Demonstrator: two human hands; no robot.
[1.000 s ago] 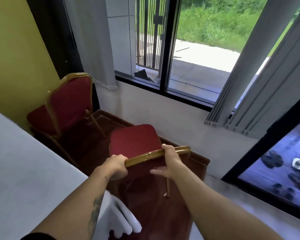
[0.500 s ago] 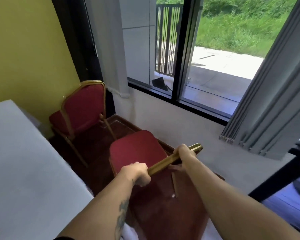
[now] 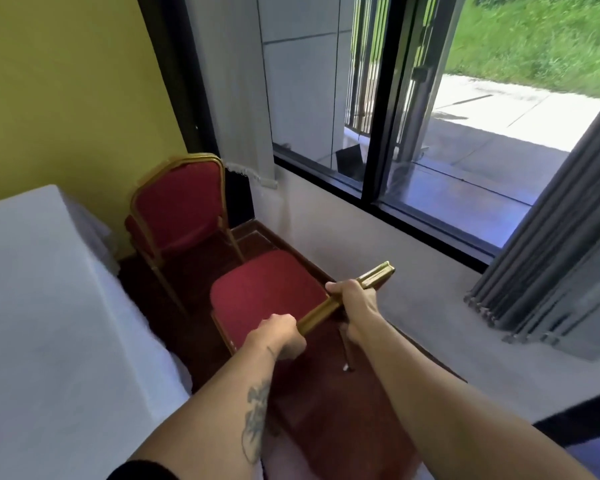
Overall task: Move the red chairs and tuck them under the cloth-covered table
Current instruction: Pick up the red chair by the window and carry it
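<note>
Red chair (image 3: pixel 267 289) nearest me sits beside the table (image 3: pixel 49 323), its gold top rail clasped by my left hand (image 3: pixel 283 336) and right hand (image 3: pixel 355 304). I judge I'm mid-move; next, swing its seat toward the draped edge. A second red chair (image 3: pixel 179 206) waits in the corner; floor room is narrow.

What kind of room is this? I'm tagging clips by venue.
Likely a banquet or function room: gold-framed red chairs, a white cloth-covered table, and vertical blinds by a large window.
</note>
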